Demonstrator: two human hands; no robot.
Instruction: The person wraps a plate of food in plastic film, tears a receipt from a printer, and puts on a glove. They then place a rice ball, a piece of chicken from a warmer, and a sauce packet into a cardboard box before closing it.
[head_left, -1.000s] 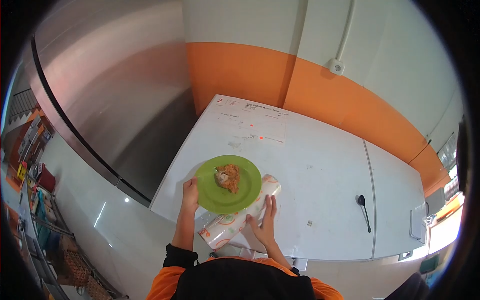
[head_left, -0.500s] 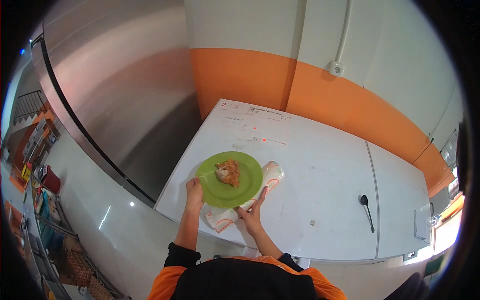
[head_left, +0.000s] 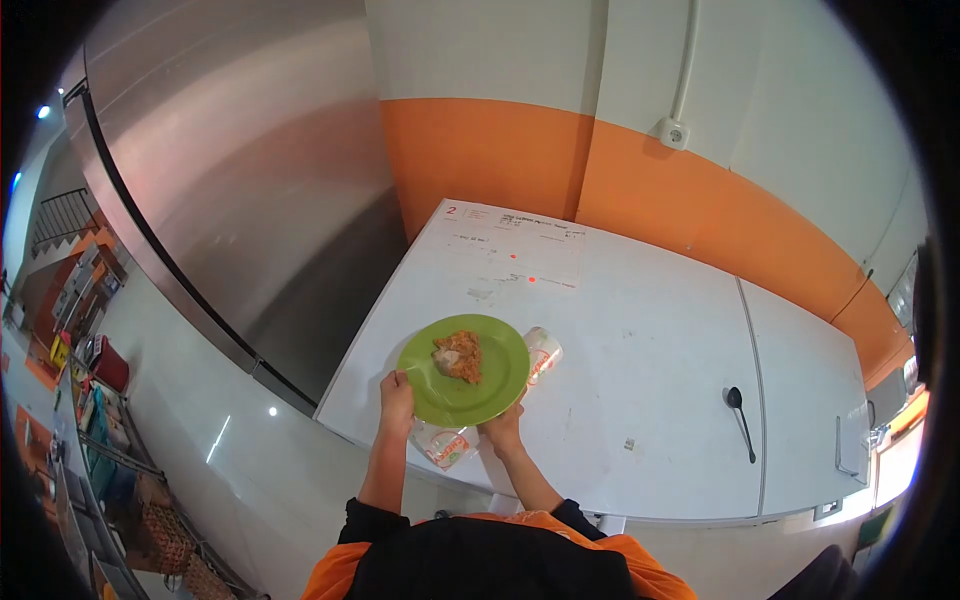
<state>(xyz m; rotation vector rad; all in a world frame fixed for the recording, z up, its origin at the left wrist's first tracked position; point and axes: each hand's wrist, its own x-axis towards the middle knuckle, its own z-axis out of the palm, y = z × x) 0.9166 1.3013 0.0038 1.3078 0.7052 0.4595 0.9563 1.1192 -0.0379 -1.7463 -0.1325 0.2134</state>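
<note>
**White table (head_left: 660, 400) by orange wall band (head_left: 480, 150): green plate (head_left: 500, 385) over patterned roll (head_left: 543, 352), right hand (head_left: 503, 430) nearer the roll**

From where I'm standing: steel panel (head_left: 250, 180) fills the upper left of the frame, wall socket (head_left: 674, 133) upper right. Plate is just below frame center, over the near-left part of the table, with a browned food piece (head_left: 459, 357) on it, left of plate center.

Left hand (head_left: 397, 400) is clamped on the plate's left rim, thumb on top. Right hand is at the plate's lower-right underside. Its fingers are hidden there, so I can't tell whether it's closed on plate, on roll or on neither.

Key geometry: roll's long axis runs lower left to upper right, plate covers its middle, only the two ends show. Right hand is on the roll's near side, between those ends: one end up and right of it, the other to its left and slightly lower. Left hand is off beyond the lower-left end. Can't tell if plate and roll touch.

Black spoon (head_left: 741, 424) lies at right of frame, well apart from both hands, bowl toward the wall.
</note>
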